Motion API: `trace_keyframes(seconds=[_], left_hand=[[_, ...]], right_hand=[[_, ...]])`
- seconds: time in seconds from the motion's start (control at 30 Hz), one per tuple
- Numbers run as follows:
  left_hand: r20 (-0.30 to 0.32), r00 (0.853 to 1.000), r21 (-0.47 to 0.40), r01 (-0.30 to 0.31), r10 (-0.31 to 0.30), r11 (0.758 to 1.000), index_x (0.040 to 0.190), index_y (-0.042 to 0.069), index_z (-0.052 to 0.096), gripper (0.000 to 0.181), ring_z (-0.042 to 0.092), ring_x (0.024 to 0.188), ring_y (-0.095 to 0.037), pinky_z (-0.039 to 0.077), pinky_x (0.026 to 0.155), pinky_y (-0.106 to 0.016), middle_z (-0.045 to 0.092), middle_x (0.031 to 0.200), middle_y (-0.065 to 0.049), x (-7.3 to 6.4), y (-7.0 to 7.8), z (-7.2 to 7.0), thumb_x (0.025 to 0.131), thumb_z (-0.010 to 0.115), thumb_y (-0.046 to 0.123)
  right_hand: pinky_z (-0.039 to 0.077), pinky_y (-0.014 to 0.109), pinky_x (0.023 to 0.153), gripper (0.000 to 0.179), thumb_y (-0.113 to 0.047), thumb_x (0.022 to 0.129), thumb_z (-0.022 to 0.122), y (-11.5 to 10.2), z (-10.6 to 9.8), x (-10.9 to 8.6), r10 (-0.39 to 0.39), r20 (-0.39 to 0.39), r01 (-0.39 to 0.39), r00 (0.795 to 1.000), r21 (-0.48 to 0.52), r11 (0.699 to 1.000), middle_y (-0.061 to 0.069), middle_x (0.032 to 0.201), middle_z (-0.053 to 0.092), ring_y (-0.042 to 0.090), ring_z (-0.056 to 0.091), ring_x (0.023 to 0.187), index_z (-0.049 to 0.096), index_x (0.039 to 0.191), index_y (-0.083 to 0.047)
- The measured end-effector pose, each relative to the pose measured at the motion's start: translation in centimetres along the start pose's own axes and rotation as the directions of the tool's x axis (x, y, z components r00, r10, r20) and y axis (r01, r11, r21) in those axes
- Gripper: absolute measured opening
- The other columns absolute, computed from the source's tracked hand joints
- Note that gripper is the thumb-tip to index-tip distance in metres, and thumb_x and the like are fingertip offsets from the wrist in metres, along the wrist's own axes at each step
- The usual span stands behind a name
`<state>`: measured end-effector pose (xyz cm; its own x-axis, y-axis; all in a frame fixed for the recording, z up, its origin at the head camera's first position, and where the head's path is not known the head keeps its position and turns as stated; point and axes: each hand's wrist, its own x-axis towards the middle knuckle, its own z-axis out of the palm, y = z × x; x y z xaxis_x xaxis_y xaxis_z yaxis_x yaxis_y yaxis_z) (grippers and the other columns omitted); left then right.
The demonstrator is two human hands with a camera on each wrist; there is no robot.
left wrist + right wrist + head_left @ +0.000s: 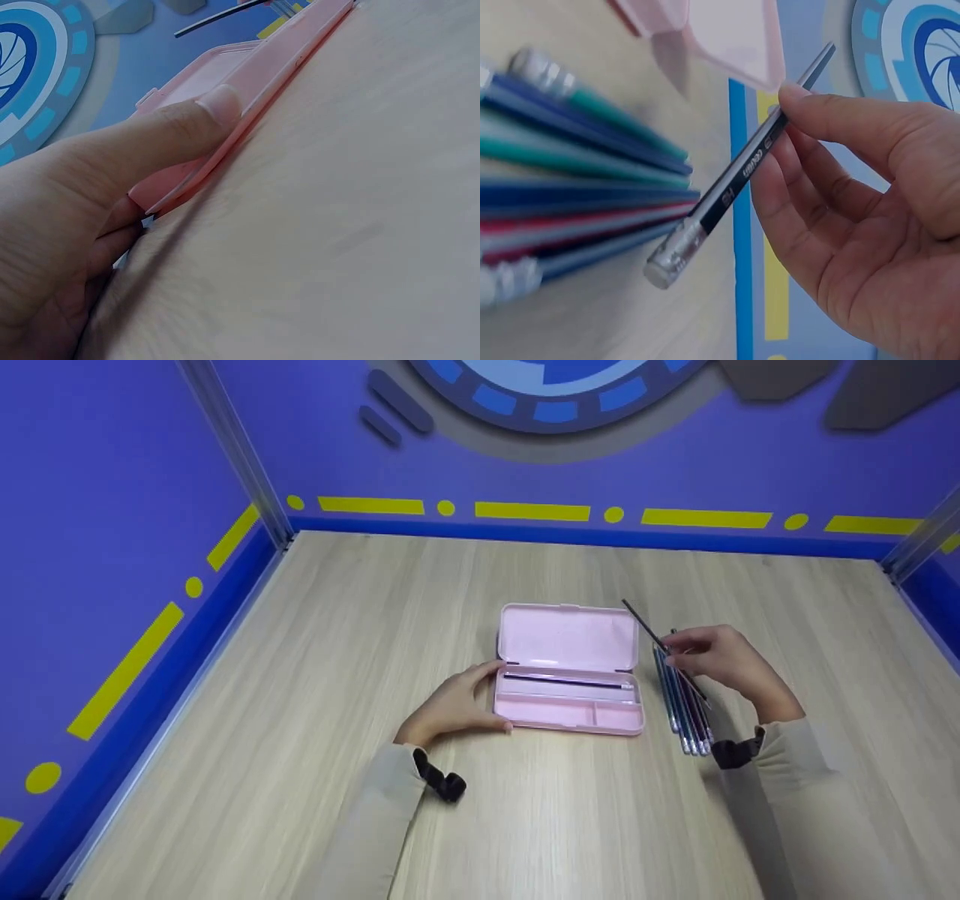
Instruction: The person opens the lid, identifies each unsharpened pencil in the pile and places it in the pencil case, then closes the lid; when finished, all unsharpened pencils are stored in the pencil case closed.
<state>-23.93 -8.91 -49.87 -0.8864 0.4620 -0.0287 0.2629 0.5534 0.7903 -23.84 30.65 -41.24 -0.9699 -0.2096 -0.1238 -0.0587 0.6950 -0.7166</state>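
Note:
A pink pencil case (568,712) lies on the table with its lid (568,636) tipped back. One dark pencil (562,682) rests in its rear compartment. My left hand (455,701) grips the case's left end, thumb on the front edge and fingers at the back corner; the left wrist view shows the thumb (180,124) on the pink wall. Between thumb and fingers, my right hand (716,660) pinches a black pencil (742,172) with a silver eraser end, marked HB. It is held tilted above several other pencils (681,709), which lie side by side right of the case.
The light wood table (525,817) meets a blue-purple wall (525,480) with yellow marks at the back and another at the left. Black straps (442,780) sit on both wrists, over long beige sleeves.

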Motion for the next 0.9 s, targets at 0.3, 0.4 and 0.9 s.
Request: trace_keyframes(seconds=[0.3,0.4,0.9], left_hand=[[-0.007,1.000,-0.005,-0.004,0.004,1.000,0.146,0.026,0.041,0.105,0.036,0.140,-0.020,0.028,0.117,-0.039,0.043,0.150,-0.002,0.0,0.1,0.0,0.056,0.091,0.045],[-0.004,1.000,-0.010,-0.012,0.012,1.000,0.146,0.025,0.040,0.105,0.036,0.140,-0.020,0.028,0.117,-0.039,0.043,0.150,-0.002,0.0,0.1,0.0,0.056,0.091,0.044],[-0.007,1.000,-0.002,-0.030,0.030,1.000,0.146,0.024,0.041,0.105,0.037,0.139,-0.020,0.028,0.117,-0.038,0.044,0.149,-0.003,0.1,0.0,0.0,0.056,0.091,0.043]], right_hand=[[0.051,0.015,0.066,0.029,-0.006,0.086,0.069,-2.0,1.2,1.2,-0.099,-0.003,0.098,0.995,-0.062,0.993,0.017,0.101,0.069,0.012,0.059,0.078,0.070,0.115,-0.002],[0.051,0.014,0.065,0.026,-0.002,0.085,0.068,-2.6,1.6,1.6,-0.150,0.001,0.149,0.989,-0.072,0.986,0.017,0.097,0.071,0.009,0.060,0.076,0.072,0.110,-0.001],[0.055,0.019,0.069,0.022,0.004,0.081,0.071,-5.5,4.6,3.5,-0.213,0.067,0.218,0.975,-0.084,0.972,0.015,0.095,0.073,0.016,0.064,0.081,0.076,0.101,-0.003]])
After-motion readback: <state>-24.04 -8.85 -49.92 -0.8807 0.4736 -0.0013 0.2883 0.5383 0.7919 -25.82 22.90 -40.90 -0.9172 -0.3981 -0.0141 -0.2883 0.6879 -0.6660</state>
